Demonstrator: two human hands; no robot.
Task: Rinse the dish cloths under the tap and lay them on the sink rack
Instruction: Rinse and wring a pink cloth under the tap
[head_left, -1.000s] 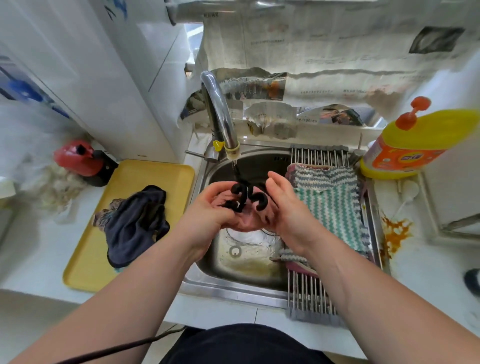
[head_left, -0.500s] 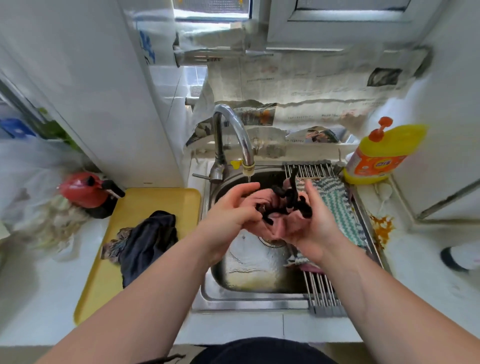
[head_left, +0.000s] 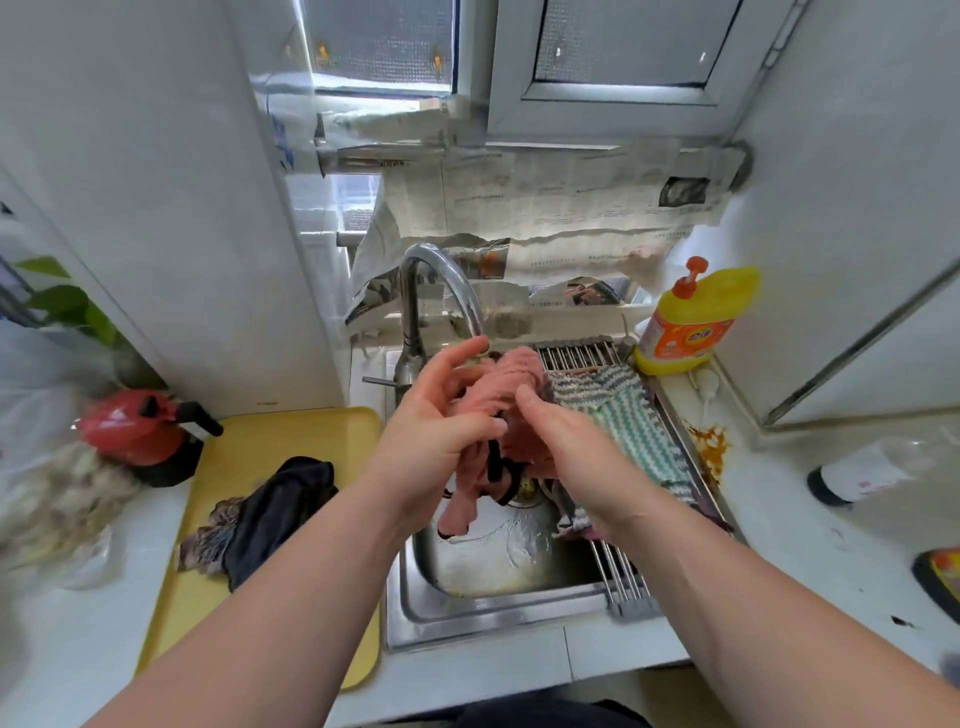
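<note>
Pink cloth (head_left: 498, 389) sits bunched between both hands over the sink (head_left: 498, 587), just below the tap (head_left: 447, 280). The left hand (head_left: 441, 431) curls its lower fingers onto it and the right hand (head_left: 571, 457) clamps it with the thumb, its other fingers hidden. The cloth's loose tail hangs near the drain. A slack, wet grip could drop it there, and careless wringing might splash the striped cloth (head_left: 628, 421) on the rack (head_left: 576, 356).

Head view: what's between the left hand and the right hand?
A bunched pink cloth, with a dark strip hanging in it. The left hand and right hand both hold it over the sink. The head view shows this.
</note>
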